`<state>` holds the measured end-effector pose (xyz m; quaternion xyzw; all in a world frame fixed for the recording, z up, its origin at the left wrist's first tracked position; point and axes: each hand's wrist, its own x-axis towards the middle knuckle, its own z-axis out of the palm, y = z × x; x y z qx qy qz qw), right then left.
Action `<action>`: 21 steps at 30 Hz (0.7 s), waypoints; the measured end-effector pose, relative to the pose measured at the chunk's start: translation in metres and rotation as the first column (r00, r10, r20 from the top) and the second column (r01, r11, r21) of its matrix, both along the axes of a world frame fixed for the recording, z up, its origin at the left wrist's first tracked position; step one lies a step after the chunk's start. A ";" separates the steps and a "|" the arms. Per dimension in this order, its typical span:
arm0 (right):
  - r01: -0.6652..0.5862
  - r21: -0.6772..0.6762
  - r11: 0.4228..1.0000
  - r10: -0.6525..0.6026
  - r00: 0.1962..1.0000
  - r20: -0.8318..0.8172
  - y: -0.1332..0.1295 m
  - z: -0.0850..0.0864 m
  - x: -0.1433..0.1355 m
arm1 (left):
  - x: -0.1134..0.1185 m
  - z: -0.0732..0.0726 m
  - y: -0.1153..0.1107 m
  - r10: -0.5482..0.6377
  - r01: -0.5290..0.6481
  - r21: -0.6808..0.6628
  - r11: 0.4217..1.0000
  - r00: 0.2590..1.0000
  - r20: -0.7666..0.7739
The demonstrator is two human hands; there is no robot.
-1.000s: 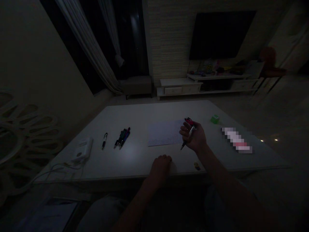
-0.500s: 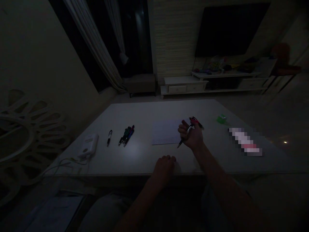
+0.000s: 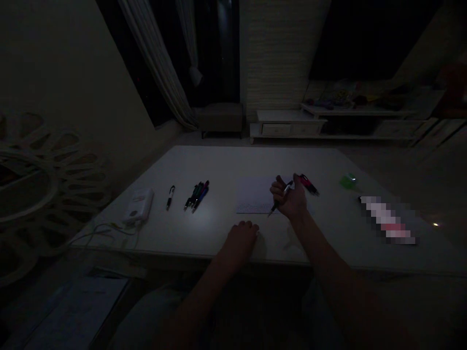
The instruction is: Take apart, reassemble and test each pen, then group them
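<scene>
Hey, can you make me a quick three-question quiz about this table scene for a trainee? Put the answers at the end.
1. Which hand grips the dark pen?
2. True or false: the black-and-white pen lies between the white box with cables and the pen cluster.
3. On which side of the paper is the green translucent item, as the wearer sees it? a) left b) right

Key: 1. The right hand. 2. True. 3. b.
</scene>
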<state>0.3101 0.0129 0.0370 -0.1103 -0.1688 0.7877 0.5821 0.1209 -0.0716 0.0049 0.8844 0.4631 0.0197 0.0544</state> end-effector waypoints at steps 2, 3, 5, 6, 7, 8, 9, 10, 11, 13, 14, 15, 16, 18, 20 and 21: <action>0.054 -0.029 0.998 -0.050 0.992 0.119 0.009 0.000 0.000 | 0.005 -0.007 0.007 0.031 -0.031 0.095 0.995 1.000 0.001; 0.091 -0.042 0.995 -0.081 0.976 0.201 0.013 0.000 0.000 | 0.008 -0.012 0.010 0.047 -0.048 0.139 0.989 0.999 0.012; 0.129 -0.060 0.990 -0.095 0.914 0.393 0.022 -0.002 -0.003 | 0.014 -0.022 0.014 0.071 -0.077 0.210 0.975 0.997 0.039; 0.124 -0.062 0.990 -0.077 0.866 0.494 0.026 -0.003 -0.004 | 0.017 -0.027 0.016 0.085 -0.094 0.233 0.968 0.995 0.048; 0.102 -0.059 0.993 -0.048 0.808 0.588 0.030 -0.006 -0.007 | 0.020 -0.032 0.017 0.105 -0.116 0.246 0.962 0.993 0.055; 0.078 -0.047 0.996 -0.026 0.741 0.671 0.033 -0.009 -0.009 | 0.023 -0.036 0.017 0.130 -0.140 0.246 0.959 0.990 0.058; 0.072 -0.016 0.997 -0.036 0.667 0.744 0.035 -0.014 -0.012 | 0.025 -0.039 0.018 0.154 -0.163 0.237 0.958 0.986 0.056; 0.084 0.035 0.996 -0.077 0.587 0.806 0.038 -0.019 -0.015 | 0.028 -0.041 0.018 0.175 -0.183 0.223 0.958 0.983 0.053; 0.104 0.093 0.990 -0.133 0.511 0.849 0.039 -0.024 -0.018 | 0.030 -0.042 0.017 0.191 -0.197 0.207 0.958 0.980 0.048; 0.134 0.175 0.975 -0.215 0.398 0.892 0.040 -0.036 -0.026 | 0.035 -0.041 0.015 0.206 -0.210 0.177 0.962 0.978 0.038; 0.133 0.186 0.974 -0.223 0.371 0.902 0.039 -0.041 -0.029 | 0.037 -0.040 0.014 0.208 -0.211 0.162 0.964 0.978 0.034; 0.114 0.179 0.977 -0.208 0.359 0.910 0.038 -0.047 -0.033 | 0.039 -0.039 0.013 0.211 -0.213 0.147 0.966 0.977 0.032; 0.093 0.169 0.981 -0.191 0.350 0.917 0.037 -0.051 -0.037 | 0.040 -0.038 0.012 0.215 -0.218 0.135 0.967 0.976 0.033; 0.077 0.183 0.980 -0.198 0.322 0.926 0.034 -0.058 -0.044 | 0.042 -0.036 0.010 0.223 -0.226 0.122 0.966 0.974 0.041; 0.085 0.227 0.970 -0.242 0.294 0.925 0.032 -0.061 -0.049 | 0.043 -0.034 0.008 0.231 -0.236 0.118 0.965 0.972 0.053; 0.096 0.253 0.963 -0.270 0.282 0.921 0.032 -0.062 -0.052 | 0.043 -0.033 0.008 0.233 -0.238 0.117 0.964 0.971 0.058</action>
